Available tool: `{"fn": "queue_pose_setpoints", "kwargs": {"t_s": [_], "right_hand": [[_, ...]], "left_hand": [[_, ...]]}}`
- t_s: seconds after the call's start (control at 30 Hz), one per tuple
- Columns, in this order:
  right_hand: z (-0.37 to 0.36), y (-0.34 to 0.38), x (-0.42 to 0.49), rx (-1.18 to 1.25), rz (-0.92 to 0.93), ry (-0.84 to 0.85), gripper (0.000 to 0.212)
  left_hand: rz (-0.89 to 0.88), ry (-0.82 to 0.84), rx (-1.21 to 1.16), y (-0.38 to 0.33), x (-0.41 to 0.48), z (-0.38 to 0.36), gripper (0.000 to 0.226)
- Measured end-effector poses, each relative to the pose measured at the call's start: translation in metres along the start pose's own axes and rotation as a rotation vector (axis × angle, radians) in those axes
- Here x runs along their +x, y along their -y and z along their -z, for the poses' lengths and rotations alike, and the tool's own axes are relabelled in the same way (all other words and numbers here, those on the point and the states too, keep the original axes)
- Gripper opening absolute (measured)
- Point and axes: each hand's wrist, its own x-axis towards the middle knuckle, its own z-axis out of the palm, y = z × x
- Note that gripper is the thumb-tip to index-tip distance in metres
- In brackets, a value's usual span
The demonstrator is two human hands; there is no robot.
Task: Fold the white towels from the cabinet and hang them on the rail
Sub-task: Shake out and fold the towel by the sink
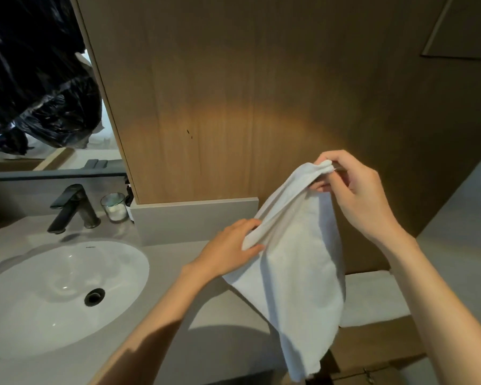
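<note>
Both hands, left (228,247); right (353,190), pinch hanging white towel (297,273)

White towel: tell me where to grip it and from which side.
Best to grip the white towel along its top edge, near the corners, coming from above. It hangs limp, so that edge controls it: the right hand pinches the bunched upper end, and the left hand holds lower down.

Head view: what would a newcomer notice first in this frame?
A white towel hangs centre-right, its top corner pinched by the right hand and a lower edge gripped by the left hand. At lower left sits a white oval sink with a black faucet behind it.
</note>
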Motion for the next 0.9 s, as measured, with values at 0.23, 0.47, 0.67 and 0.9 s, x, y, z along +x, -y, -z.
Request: {"fn": "queue_pose_setpoints", "kwargs": {"t_s": [0.23, 0.47, 0.67, 0.9], "right_hand": [[0.021, -0.037, -0.022, -0.015, -0.042, -0.144, 0.018], [0.039, -0.044, -0.049, -0.035, -0.080, -0.280, 0.019], [0.052, -0.032, -0.082, -0.036, -0.136, -0.393, 0.017], [0.067, 0.009, -0.124, 0.003, -0.161, -0.509, 0.022]], "left_hand": [[0.164, 0.171, 0.285, 0.013, -0.038, -0.041, 0.013], [0.136, 0.106, 0.564, 0.026, -0.068, -0.048, 0.023], [-0.018, -0.233, 0.787, 0.020, -0.099, -0.006, 0.013], [-0.105, -0.448, 0.750, -0.009, -0.152, 0.040, 0.015]]}}
